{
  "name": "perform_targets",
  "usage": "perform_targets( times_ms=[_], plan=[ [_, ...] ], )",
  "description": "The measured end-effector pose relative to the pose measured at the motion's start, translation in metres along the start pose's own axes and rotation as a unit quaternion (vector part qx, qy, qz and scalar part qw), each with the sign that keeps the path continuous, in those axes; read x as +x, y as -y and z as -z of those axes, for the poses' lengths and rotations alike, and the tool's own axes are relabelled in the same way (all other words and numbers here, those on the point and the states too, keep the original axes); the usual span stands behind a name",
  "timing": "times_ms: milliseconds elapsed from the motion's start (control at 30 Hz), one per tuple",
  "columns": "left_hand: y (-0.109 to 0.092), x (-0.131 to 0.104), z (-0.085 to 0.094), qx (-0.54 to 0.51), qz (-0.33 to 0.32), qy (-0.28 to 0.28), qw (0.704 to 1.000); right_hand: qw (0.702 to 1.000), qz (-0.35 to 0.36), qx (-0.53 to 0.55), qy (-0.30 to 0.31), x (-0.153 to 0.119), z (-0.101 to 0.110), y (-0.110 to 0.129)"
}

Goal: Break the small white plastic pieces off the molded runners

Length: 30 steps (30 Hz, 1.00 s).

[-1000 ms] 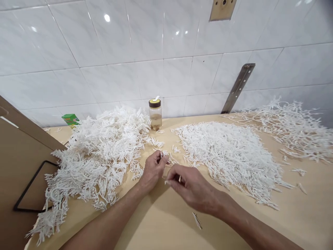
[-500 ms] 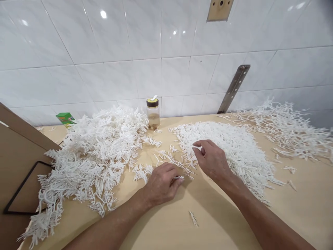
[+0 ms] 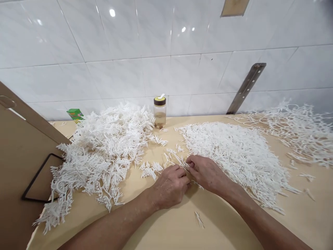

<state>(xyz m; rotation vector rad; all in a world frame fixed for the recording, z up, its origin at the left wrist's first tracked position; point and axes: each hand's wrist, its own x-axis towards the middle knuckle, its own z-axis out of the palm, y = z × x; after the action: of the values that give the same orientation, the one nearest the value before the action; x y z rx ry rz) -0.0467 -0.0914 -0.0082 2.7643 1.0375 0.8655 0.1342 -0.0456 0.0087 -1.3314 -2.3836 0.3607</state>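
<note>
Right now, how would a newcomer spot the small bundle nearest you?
On the table, find the left hand and right hand, close together. Nearer the camera lies the bundle: a few short, thin white strands, alone, well apart from the big white piles.

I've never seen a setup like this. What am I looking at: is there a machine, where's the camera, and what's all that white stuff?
There is no machine here, just a person's bare left hand and right hand, seen by a camera worn on the head that looks forward and down. On the pale table lie a fluffy white heap at left, a flatter pile of short white pieces at right, and a loose white tangle farther right. A lidded jar stands near the tiled wall. The hands are close together beside some thin, branching white strands. The left fingers are curled out of sight, so I can't tell exactly what either hand holds.
</note>
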Motion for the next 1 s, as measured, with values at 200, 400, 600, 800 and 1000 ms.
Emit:
perform_targets(
  times_ms=[200,400,600,800,1000],
  plan=[
    [-0.006,0.000,0.005,-0.035,0.005,-0.031,0.999,0.984,-0.093,0.136,-0.066,0.005,0.007,0.000],
    [-0.002,0.012,0.036,-0.156,0.130,-0.212,0.956,0.953,-0.134,0.223,-0.153,0.009,0.021,-0.009],
    [0.034,0.015,0.050,-0.130,0.344,-0.102,0.924,0.917,-0.147,0.313,-0.200,0.009,0.027,-0.014],
    [0.033,0.014,0.059,-0.149,0.327,0.068,0.931,0.846,-0.138,0.455,-0.242,0.010,0.028,-0.011],
    [0.022,0.019,0.082,-0.203,0.253,0.161,0.932,0.806,-0.164,0.510,-0.249,0.013,0.023,-0.011]
  ],
)
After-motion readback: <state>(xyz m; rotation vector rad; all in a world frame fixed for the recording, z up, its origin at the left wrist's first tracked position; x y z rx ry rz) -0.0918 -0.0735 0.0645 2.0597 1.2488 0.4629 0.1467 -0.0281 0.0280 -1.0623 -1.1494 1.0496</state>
